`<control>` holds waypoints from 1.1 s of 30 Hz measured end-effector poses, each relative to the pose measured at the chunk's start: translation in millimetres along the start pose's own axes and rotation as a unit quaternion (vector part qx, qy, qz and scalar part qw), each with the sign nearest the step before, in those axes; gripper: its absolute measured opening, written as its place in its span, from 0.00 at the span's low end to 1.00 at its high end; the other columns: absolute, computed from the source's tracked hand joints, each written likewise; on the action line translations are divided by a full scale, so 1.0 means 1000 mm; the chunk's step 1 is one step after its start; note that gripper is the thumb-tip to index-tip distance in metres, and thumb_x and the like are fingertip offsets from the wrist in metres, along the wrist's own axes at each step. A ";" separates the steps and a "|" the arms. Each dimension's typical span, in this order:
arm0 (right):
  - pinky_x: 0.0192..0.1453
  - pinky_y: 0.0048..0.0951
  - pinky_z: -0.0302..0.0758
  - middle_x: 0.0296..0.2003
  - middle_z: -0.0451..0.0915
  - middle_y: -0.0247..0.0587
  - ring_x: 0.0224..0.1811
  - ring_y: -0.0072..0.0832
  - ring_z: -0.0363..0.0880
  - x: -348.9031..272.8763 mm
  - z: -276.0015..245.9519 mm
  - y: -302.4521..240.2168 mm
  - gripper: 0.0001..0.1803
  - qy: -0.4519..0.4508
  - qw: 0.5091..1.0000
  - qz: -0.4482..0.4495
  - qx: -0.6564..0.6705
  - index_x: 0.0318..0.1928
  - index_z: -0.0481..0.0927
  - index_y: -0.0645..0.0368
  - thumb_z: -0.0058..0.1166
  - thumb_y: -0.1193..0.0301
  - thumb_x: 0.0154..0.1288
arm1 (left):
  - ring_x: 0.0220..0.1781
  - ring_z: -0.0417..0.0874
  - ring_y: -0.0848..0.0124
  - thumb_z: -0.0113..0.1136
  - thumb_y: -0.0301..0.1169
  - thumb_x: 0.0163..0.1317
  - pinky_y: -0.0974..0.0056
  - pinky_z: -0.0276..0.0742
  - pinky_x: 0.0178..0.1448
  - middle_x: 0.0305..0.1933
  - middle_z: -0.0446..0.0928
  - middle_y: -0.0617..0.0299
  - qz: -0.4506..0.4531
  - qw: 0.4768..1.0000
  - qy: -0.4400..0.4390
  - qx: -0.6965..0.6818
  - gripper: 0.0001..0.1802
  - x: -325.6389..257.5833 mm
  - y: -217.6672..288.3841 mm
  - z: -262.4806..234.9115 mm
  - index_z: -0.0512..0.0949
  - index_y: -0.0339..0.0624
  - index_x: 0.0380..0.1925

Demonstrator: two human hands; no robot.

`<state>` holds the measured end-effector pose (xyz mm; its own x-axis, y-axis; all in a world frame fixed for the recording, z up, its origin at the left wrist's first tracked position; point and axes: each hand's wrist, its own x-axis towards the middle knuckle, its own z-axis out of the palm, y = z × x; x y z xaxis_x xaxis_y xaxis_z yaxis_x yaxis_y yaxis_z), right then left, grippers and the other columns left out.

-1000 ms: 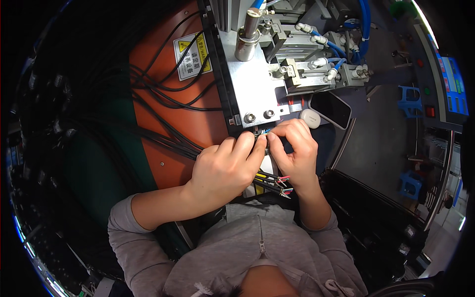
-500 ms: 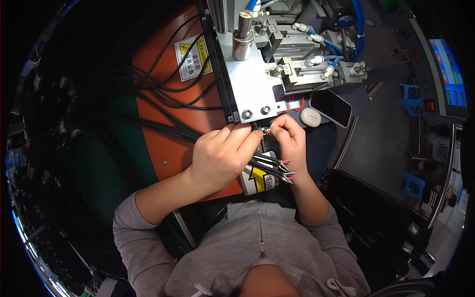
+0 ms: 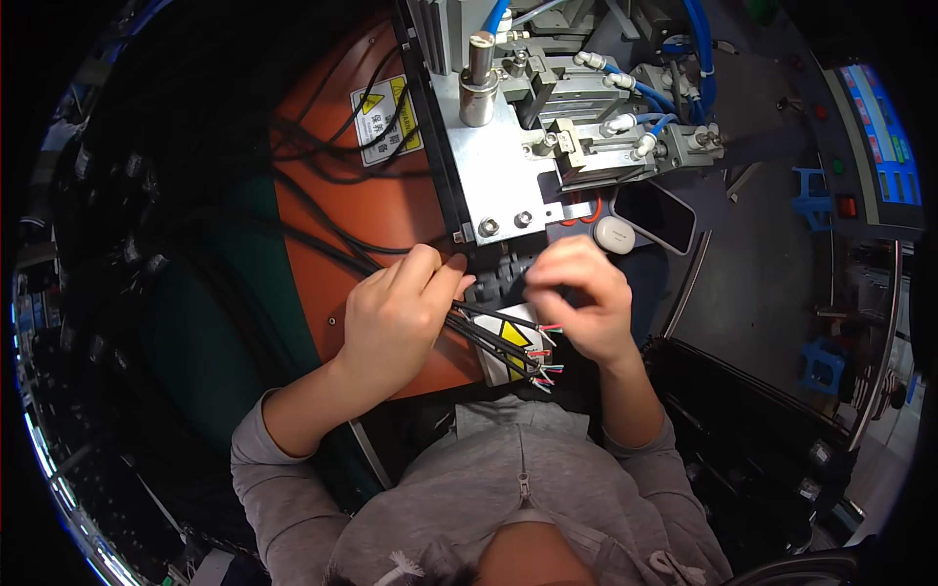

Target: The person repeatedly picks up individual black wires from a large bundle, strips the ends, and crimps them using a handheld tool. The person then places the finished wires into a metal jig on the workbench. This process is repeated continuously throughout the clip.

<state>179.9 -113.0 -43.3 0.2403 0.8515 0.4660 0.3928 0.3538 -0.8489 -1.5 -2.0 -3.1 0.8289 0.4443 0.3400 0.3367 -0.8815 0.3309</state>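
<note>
My left hand (image 3: 396, 311) is closed around a bundle of black cables (image 3: 489, 338), just below the front edge of the machine plate. The cables stick out past its fingers to the right, and their stripped ends fan into thin red, green and white wires (image 3: 543, 371). Blurred by motion, my right hand (image 3: 586, 298) hovers with bent fingers right of a black fixture block (image 3: 498, 276); whether it holds anything cannot be made out. The fixture block lies between both hands, under the silver machine plate (image 3: 498, 176).
Metal slides with blue air hoses (image 3: 645, 90) rise behind the plate. A phone (image 3: 655, 215) and a white rounded case (image 3: 614, 234) lie to the right. More black cables cross the orange board (image 3: 342, 225) at left. A lit screen (image 3: 879, 146) stands far right.
My left hand has drawn back left and slightly down from the fixture, and more cable ends show beside it. My right hand has left the coloured wires at the fixture and is moving.
</note>
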 end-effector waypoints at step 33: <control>0.45 0.33 0.76 0.33 0.82 0.45 0.39 0.35 0.81 0.013 0.018 -0.031 0.12 0.140 0.988 -0.052 -0.026 0.39 0.80 0.68 0.65 0.80 0.52 | 0.24 0.79 0.70 0.63 0.29 0.55 0.69 0.68 0.23 0.29 0.77 0.60 0.145 0.982 0.107 -0.057 0.10 0.009 0.008 -0.002 0.78 0.36 0.35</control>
<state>154.8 -106.1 -15.7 0.4296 0.6677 0.6079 0.4725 0.4075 -0.7815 8.0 -5.1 4.1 0.7649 0.2119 0.6083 0.0380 -0.9576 0.2857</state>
